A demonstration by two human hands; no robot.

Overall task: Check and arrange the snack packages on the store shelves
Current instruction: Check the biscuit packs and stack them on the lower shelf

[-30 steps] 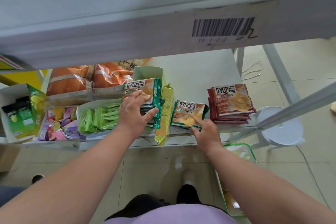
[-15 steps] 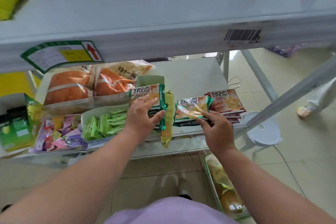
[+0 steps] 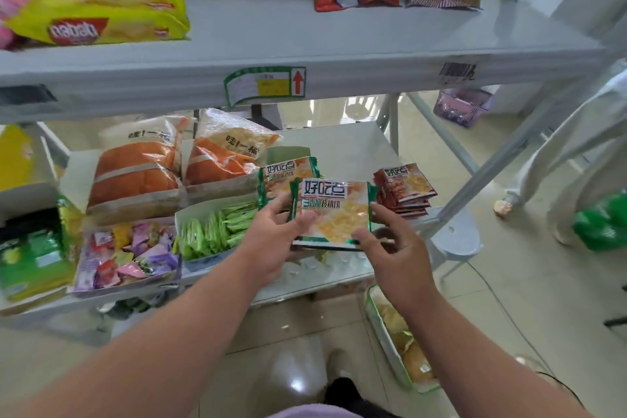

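Observation:
A green-edged biscuit pack (image 3: 334, 210) is lifted above the front of the lower shelf (image 3: 339, 146), face up. My left hand (image 3: 271, 237) grips its left edge and my right hand (image 3: 390, 248) holds its lower right corner. Behind it stands a stack of the same green packs (image 3: 281, 173) upright in a pale green box. To the right lies a pile of red packs of the same brand (image 3: 403, 188).
Two orange bread bags (image 3: 135, 173) sit at the back left. In front are a tray of green sticks (image 3: 217, 227) and a box of mixed candies (image 3: 125, 254). The upper shelf (image 3: 271, 34) carries chip bags. A basket of bread (image 3: 403, 343) is on the floor.
My right hand has lifted the green pack off the shelf and brought it leftward. My left hand left the upright stack and took the pack's left edge. The camera tilted up.

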